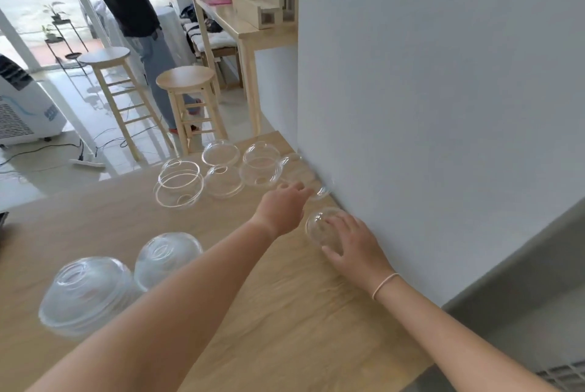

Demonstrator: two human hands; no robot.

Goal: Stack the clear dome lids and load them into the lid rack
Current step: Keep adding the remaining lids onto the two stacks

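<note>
Several clear dome lids lie scattered at the far end of the wooden table, among them a nested pair and a single lid. Two stacks of lids stand at the near left, a big stack and a smaller stack. My right hand rests on top of a single dome lid close to the wall, fingers wrapped over it. My left hand stretches forward, fingers extended toward a small lid by the wall; whether it touches the lid is unclear. No lid rack is visible.
A white wall borders the table on the right. Two wooden stools stand beyond the table's far edge. Another person stands at a wooden counter in the background. A white cooling unit sits on the floor at left.
</note>
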